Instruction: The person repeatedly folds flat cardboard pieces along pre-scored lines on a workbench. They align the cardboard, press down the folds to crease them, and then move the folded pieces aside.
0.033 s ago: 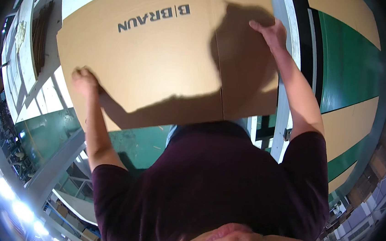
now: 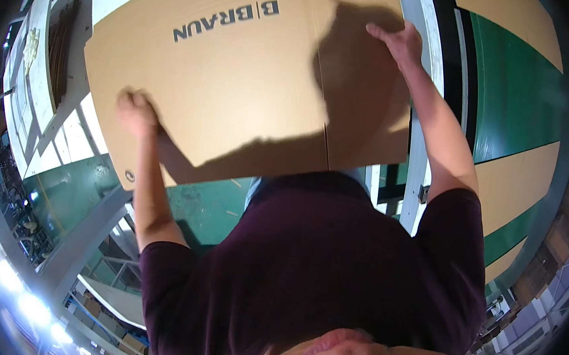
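A large brown cardboard sheet (image 2: 237, 99) with dark printing and a crease toward its right side lies in front of me. Over its left part is my left hand (image 2: 137, 112), its fingers curled into a loose fist. Whatever that hand may hold is hidden, and its outline is slightly smeared. At the sheet's right edge, my right hand (image 2: 404, 47) has the thumb resting on top; the other fingers are mostly out of sight at the edge. My shadow falls across the sheet's right and near parts.
A pale metal frame rail (image 2: 425, 75) runs along the sheet's right side. Beyond it, brown boards (image 2: 510, 187) lie across a green surface (image 2: 509, 89). To the left stands a white panel (image 2: 25, 80). Green floor (image 2: 204, 208) shows between the sheet and my body.
My left hand has moved right and slightly away from me, off the sheet's left edge area, uncovering a small round mark at the near left corner. The right hand has barely shifted.
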`<state>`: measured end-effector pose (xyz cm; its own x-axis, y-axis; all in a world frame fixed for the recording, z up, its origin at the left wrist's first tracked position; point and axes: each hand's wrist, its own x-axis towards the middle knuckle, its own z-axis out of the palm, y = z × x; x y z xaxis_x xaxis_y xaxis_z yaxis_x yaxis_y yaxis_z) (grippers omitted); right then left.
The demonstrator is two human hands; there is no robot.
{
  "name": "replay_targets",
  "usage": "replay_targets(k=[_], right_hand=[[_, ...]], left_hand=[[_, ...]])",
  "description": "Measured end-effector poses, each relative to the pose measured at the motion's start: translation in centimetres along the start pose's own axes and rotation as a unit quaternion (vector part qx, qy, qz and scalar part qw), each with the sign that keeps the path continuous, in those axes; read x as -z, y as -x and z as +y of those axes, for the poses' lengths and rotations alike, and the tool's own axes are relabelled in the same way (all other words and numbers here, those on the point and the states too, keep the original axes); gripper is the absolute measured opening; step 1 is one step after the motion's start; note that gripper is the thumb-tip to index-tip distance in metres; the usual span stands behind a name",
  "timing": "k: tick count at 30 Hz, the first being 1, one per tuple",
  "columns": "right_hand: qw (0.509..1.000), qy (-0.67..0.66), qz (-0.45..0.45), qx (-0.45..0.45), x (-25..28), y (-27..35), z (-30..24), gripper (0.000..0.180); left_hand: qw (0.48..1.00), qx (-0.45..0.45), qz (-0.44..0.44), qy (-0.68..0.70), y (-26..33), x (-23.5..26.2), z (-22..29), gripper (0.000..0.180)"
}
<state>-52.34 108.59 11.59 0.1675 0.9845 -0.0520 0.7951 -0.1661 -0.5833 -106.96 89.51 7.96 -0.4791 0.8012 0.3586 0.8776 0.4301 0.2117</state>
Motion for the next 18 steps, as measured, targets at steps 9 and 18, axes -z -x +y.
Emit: replay_targets(k=[9,18], right_hand=[[0.988,-0.113,-0.102,-0.019,2.0,0.8,-1.2,0.079],[0.995,0.066,0.044,0.053,-0.9,1.3,-0.4,0.07]], left_hand=[[0.811,-0.419,-0.254,0.319,19.4,7.6,25.7,0.058],[0.825,-0.495,-0.17,0.213,20.6,5.8,26.8,0.058]])
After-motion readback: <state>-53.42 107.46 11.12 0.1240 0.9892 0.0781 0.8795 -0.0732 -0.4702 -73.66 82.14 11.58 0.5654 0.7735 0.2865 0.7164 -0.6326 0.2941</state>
